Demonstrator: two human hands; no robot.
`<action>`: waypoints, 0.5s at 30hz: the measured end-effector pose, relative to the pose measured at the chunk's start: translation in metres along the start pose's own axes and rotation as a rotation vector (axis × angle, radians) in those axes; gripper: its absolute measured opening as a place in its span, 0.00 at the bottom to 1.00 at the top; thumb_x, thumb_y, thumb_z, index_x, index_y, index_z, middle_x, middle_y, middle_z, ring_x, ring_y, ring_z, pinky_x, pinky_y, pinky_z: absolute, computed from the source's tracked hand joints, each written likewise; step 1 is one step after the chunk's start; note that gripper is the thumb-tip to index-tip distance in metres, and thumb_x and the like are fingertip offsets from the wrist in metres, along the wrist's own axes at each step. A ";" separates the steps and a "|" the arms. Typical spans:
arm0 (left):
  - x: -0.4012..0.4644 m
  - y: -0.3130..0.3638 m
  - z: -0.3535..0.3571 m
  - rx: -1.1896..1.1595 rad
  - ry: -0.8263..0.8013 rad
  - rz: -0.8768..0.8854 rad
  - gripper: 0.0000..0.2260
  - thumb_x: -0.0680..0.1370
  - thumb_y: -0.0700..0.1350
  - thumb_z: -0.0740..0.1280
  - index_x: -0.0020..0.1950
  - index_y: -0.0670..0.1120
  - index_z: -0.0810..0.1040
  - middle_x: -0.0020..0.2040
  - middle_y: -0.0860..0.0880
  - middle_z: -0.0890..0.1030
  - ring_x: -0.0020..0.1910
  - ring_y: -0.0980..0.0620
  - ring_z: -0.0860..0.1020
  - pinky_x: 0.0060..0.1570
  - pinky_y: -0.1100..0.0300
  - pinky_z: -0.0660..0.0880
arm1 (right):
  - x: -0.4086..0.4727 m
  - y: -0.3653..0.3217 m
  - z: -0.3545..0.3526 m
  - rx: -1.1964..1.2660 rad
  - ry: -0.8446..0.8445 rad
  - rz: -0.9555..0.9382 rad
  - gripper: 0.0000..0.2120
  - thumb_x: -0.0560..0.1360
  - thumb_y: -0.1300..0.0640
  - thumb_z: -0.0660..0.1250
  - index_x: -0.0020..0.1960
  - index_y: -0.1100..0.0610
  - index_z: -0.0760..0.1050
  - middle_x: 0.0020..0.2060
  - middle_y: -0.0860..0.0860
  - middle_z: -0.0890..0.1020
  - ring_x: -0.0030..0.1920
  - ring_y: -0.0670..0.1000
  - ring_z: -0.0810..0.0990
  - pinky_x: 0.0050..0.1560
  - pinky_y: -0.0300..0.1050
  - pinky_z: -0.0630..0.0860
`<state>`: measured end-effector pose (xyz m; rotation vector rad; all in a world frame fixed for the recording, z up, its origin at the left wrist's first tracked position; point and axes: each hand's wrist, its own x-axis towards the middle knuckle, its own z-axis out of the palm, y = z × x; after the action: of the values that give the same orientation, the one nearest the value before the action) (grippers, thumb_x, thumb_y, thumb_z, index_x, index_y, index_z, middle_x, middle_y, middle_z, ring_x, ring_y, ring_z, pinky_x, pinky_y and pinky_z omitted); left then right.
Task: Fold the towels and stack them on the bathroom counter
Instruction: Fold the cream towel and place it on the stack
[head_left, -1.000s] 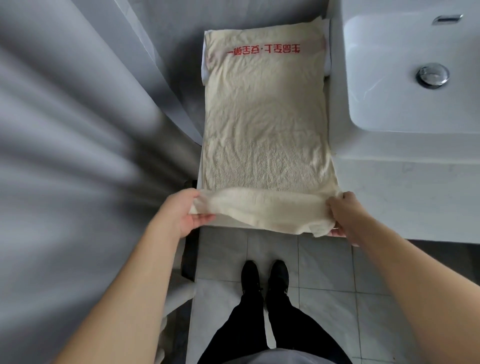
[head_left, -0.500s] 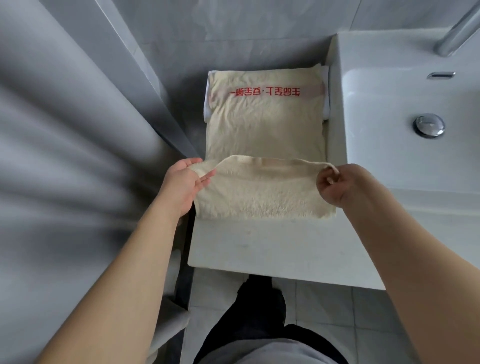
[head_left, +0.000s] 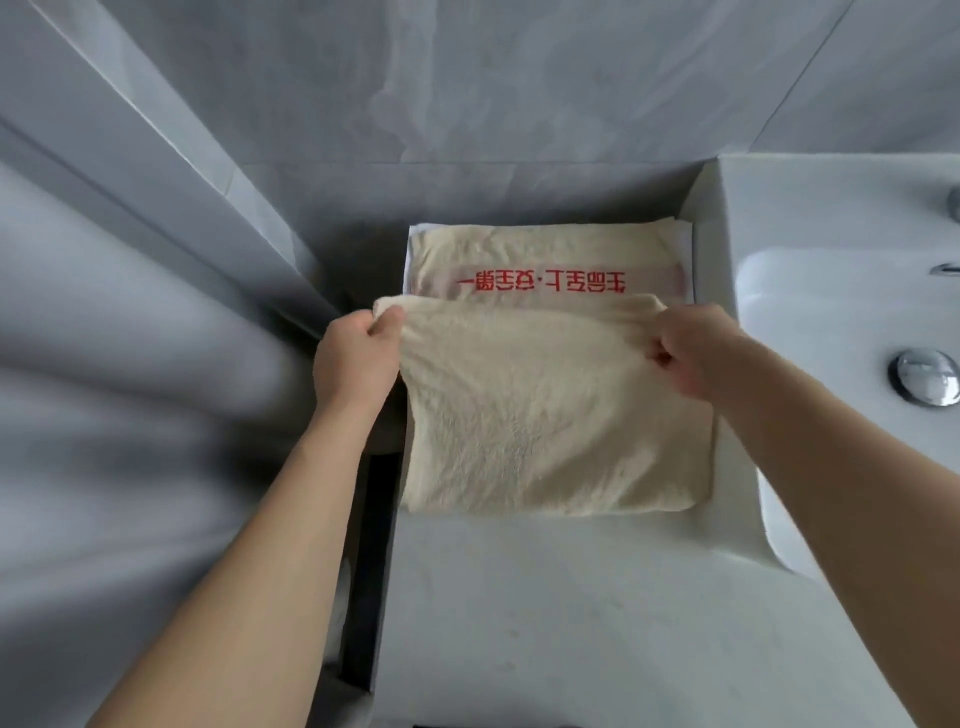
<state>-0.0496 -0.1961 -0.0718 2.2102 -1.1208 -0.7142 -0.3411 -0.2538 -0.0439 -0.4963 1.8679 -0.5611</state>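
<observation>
The cream towel (head_left: 550, 415) lies on the counter (head_left: 571, 613), its near half doubled over, fold edge toward the person. The left hand (head_left: 356, 364) pinches the left corner of the folded-over edge, and the right hand (head_left: 691, 358) pinches the right corner, both short of the red lettering (head_left: 540, 283). A white layer (perhaps another towel) peeks out beneath. The sink (head_left: 831, 364) borders the right edge; bare counter lies nearer.

Nubbly matt terry-cloth towel (head_left: 550, 415), smooth pale stone-look counter (head_left: 571, 623), glossy ceramic basin (head_left: 810, 322), shiny chrome drain (head_left: 923, 383)
</observation>
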 end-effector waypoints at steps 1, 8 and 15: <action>0.010 0.007 0.004 -0.034 0.026 0.036 0.20 0.80 0.56 0.63 0.32 0.47 0.72 0.36 0.46 0.75 0.33 0.49 0.72 0.35 0.57 0.69 | 0.009 -0.005 -0.001 -0.312 0.020 -0.049 0.18 0.79 0.57 0.64 0.67 0.62 0.71 0.55 0.57 0.75 0.46 0.54 0.74 0.49 0.48 0.76; 0.082 0.042 0.049 -0.407 0.022 -0.082 0.09 0.81 0.49 0.61 0.43 0.48 0.75 0.41 0.49 0.77 0.40 0.52 0.75 0.42 0.53 0.73 | 0.063 -0.065 -0.005 -1.268 0.096 -0.602 0.17 0.83 0.53 0.50 0.65 0.59 0.70 0.60 0.63 0.75 0.60 0.64 0.74 0.56 0.52 0.71; 0.114 0.036 0.090 -0.073 0.068 -0.027 0.09 0.84 0.46 0.57 0.49 0.44 0.71 0.40 0.55 0.72 0.37 0.58 0.71 0.35 0.60 0.66 | 0.111 -0.098 0.002 -1.333 0.230 -0.874 0.16 0.82 0.52 0.56 0.59 0.61 0.76 0.59 0.61 0.75 0.58 0.64 0.75 0.53 0.54 0.72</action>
<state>-0.0710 -0.3301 -0.1340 2.1751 -1.0174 -0.6750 -0.3696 -0.3966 -0.0688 -2.2411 1.9737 0.2219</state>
